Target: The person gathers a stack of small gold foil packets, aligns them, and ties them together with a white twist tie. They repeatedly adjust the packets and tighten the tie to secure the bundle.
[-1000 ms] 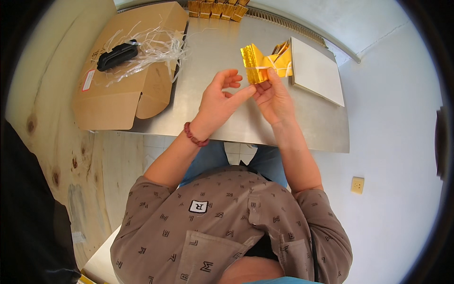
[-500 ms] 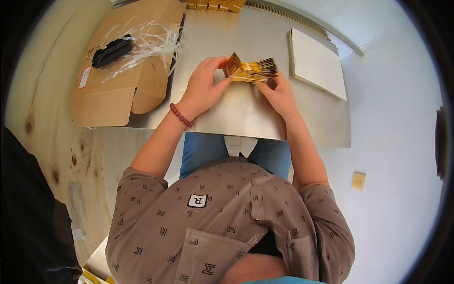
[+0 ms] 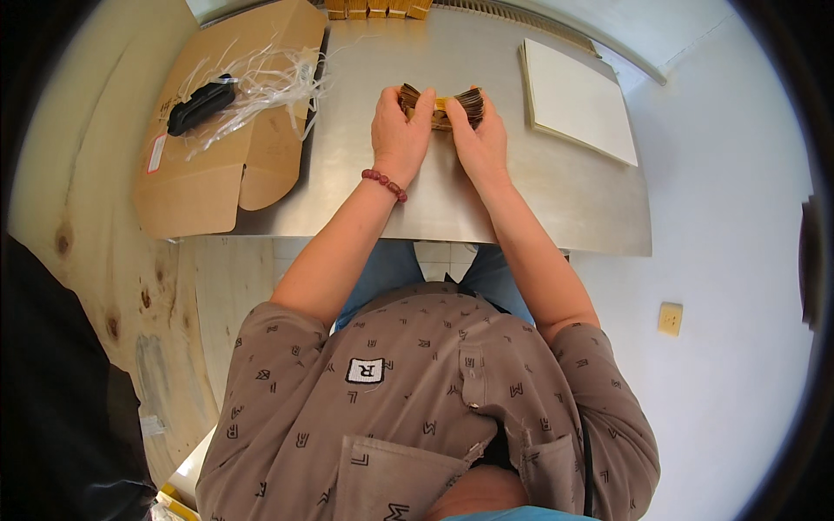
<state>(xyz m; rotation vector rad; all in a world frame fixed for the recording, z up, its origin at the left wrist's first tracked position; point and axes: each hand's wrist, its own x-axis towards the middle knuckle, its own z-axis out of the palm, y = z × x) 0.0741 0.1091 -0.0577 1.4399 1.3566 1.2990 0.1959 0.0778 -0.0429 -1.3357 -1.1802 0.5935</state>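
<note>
A banded bundle of gold-and-brown paper packets [image 3: 441, 115] is gripped at both ends above the metal table [image 3: 365, 195]. My left hand [image 3: 402, 126], with a dark red bead bracelet at its wrist, is closed on the bundle's left end, thumb on top. On the right end my right hand [image 3: 479, 139] is closed too, its thumb laid across the near face. A light band pinches the bundle at its middle, and both ends fan out. The fingers behind it are largely hidden.
At left lies an open cardboard box [image 3: 195, 182] with clear plastic strips [image 3: 269, 82] and a black tool-like object [image 3: 201, 104] on it. White sheets [image 3: 580, 104] are stacked at right. Several gold bundles [image 3: 375, 9] stand along the far edge.
Both hands have come closer together and slightly farther from me. The bundle has turned in them, its fanned ends now up, and the thumbs have shifted on top of it.
</note>
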